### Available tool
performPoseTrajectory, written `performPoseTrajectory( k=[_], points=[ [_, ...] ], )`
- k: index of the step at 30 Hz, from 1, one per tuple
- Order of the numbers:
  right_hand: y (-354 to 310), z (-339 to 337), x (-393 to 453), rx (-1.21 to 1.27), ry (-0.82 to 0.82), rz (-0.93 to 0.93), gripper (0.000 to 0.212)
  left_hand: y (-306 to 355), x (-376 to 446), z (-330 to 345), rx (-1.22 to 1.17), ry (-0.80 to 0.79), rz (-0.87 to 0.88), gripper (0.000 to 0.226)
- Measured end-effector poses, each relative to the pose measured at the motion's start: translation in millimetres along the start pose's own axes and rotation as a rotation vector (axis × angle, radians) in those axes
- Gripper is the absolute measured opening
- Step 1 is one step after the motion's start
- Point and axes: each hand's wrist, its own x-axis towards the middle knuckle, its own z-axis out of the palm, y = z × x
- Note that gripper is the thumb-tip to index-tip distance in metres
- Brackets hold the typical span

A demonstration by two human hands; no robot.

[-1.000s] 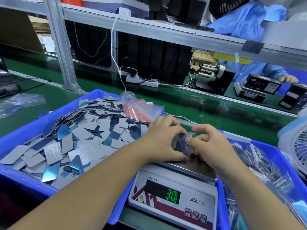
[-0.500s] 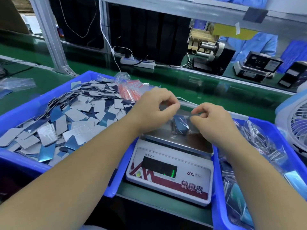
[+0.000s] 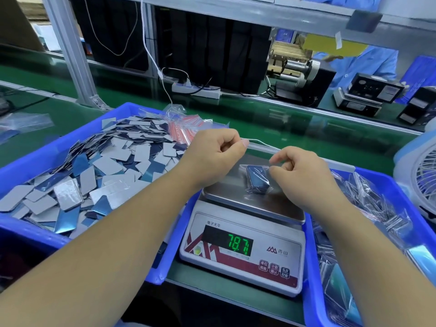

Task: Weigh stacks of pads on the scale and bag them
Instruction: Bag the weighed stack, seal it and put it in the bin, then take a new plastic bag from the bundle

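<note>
2 hands pinch 1 clear bag (image 3: 253, 166): left hand (image 3: 215, 153) and right hand (image 3: 299, 172) at its top edge. 1 pad stack (image 3: 257, 179) inside, resting on 1 scale (image 3: 245, 232). 2 blue bins (image 3: 146, 109) flank it.

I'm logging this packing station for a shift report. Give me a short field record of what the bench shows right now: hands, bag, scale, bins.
left hand: pinches the bag's top edge
right hand: pinches the same edge, further right
bag: clear, holds a stack of pads, bottom rests on the scale pan
scale: display lit green, digits partly blurred
left bin: blue, loose pads heaped inside
right bin: blue, holds filled bags
spare bags: red-striped bundle on the left bin's far edge
</note>
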Motion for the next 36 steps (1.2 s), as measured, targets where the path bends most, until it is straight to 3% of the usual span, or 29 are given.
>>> performPoseTrajectory(
  k=[3,6,8,15,20,25,31,36],
  points=[
    [-4.4,4.2,-3.9,-0.049,0.018,-0.055,0.01,-2.2,0.1,0.1,0.005,-0.011,-0.006,0.036],
    [-11.2,10.7,-9.0,-0.269,-0.034,-0.106,0.054,-2.8,0.1,0.9,0.015,-0.026,-0.003,0.034],
    [-14.6,16.3,-11.1,-0.439,-0.069,-0.129,0.07,-3.0,-0.2,2.1,0.041,-0.047,-0.008,0.034],
    [-25.0,17.5,-10.9,-0.526,-0.033,-0.257,0.03,-0.7,-1.3,5.9,0.148,-0.11,0.008,0.033],
    [-24.2,10.2,-13.1,-0.511,-0.073,-0.273,0.034,-0.3,-2.8,5.9,0.162,-0.113,0.025,0.034],
    [-5.6,-12.4,-23.8,-0.211,-0.005,-0.115,0.047,0.7,-5.2,8.1,0.182,-0.122,0.037,0.038],
    [61.8,-67.3,-20.7,-0.354,0.326,0.17,0.037,2.4,-7.0,9.6,0.139,-0.102,0.019,0.035],
    [95.0,-74.7,-33.6,-0.518,0.128,0.382,0.026,1.5,-5.7,8.8,0.143,-0.083,0.008,0.035]
  ],
)
